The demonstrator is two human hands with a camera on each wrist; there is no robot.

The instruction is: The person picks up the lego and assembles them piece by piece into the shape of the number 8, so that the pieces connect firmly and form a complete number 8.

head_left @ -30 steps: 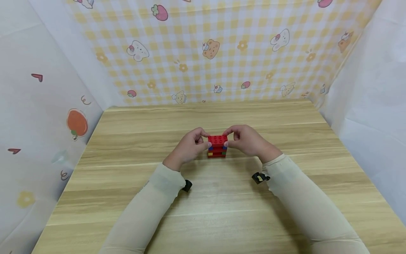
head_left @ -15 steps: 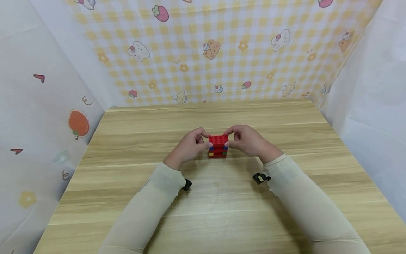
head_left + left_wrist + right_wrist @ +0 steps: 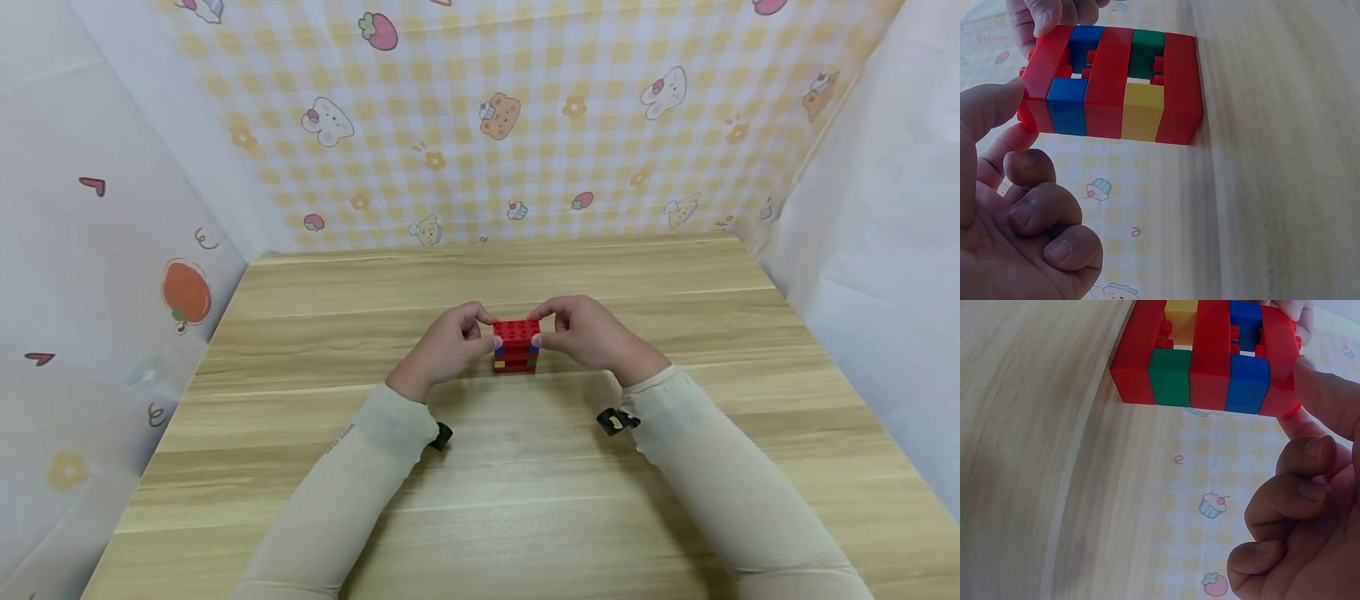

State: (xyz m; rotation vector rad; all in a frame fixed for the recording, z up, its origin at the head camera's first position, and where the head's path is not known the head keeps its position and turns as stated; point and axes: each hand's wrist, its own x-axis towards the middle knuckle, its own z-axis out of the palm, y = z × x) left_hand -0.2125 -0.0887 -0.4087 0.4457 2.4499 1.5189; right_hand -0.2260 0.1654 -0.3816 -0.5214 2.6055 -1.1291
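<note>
A small tower of toy building bricks (image 3: pixel 516 353) stands upright on the wooden table. Three long red bricks alternate with pairs of short ones: two blue bricks (image 3: pixel 1067 107) under the top, and a yellow brick (image 3: pixel 1143 112) and a green brick (image 3: pixel 1170 377) lower down. My left hand (image 3: pixel 448 343) pinches the left end of the top red brick (image 3: pixel 516 331) between thumb and index finger. At its right end my right hand (image 3: pixel 581 332) pinches the same brick likewise. In both wrist views the other fingers are curled, clear of the bricks.
The wood-grained table (image 3: pixel 517 500) reaches back to a yellow checked cloth (image 3: pixel 465 183) with cartoon prints. White cloth walls (image 3: pixel 877 250) rise at both sides. A black strap (image 3: pixel 618 421) hangs at the right wrist.
Both hands keep their hold on the top red brick, and the tower stays in place. Only a slight shift of the head view shows.
</note>
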